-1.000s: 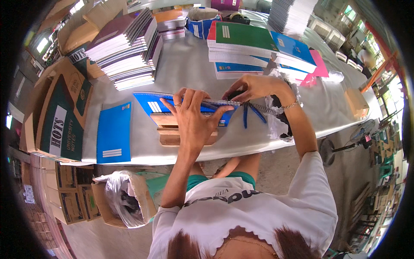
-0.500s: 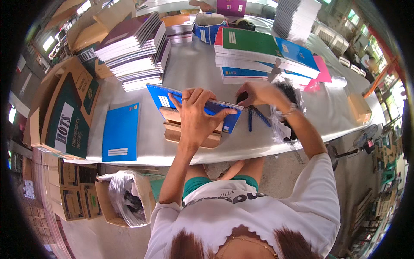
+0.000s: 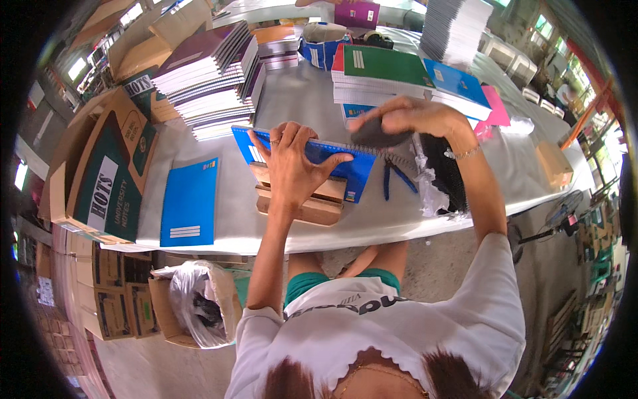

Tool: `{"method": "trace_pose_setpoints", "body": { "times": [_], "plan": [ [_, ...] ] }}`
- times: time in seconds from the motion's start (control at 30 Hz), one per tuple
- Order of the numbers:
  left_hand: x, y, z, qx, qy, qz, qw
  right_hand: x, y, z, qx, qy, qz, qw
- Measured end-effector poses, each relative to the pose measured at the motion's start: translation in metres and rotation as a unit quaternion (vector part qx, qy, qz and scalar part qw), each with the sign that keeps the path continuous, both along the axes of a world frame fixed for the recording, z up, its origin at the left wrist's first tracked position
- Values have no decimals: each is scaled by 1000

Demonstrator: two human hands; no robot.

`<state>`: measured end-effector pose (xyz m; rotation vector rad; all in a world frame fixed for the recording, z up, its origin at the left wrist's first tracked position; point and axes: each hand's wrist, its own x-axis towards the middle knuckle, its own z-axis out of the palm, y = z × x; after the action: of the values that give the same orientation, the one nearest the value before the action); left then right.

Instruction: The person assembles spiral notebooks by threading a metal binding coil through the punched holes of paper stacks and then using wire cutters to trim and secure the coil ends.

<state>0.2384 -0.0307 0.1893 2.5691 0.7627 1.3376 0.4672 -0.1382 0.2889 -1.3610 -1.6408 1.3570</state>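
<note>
My left hand presses flat on a blue notebook that rests tilted on a wooden block at the table's front edge. A dark wire spiral runs along the notebook's upper edge. My right hand hovers over the right end of that spiral, fingers curled around a dark grey object whose kind I cannot make out.
Blue-handled pliers and a pile of black spirals lie right of the notebook. Another blue notebook lies left. Stacks of notebooks, a green-topped stack, cardboard boxes and a bag-lined box surround me.
The right hand has lifted from the notebook's right end and now holds the dark object above the spiral. The left hand stays pressed on the notebook.
</note>
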Motion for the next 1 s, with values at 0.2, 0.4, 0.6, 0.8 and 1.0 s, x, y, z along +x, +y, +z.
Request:
{"method": "trace_pose_setpoints", "body": {
  "times": [0.2,0.4,0.6,0.8,1.0],
  "plan": [
    [-5,9,-1,0,3,-25,1000,6,24,-44,28,-184,-85,979],
    [-5,4,-1,-7,20,-31,999,7,48,-47,-50,-517,137,843],
    [-22,16,0,13,-11,15,1000,-28,39,-5,-61,-223,17,973],
    [-28,22,-3,13,-3,11,1000,-32,31,-8,107,-155,51,981],
    [-33,28,0,27,-3,-1,1000,-22,37,-21,21,-243,10,970]
  ]
}}
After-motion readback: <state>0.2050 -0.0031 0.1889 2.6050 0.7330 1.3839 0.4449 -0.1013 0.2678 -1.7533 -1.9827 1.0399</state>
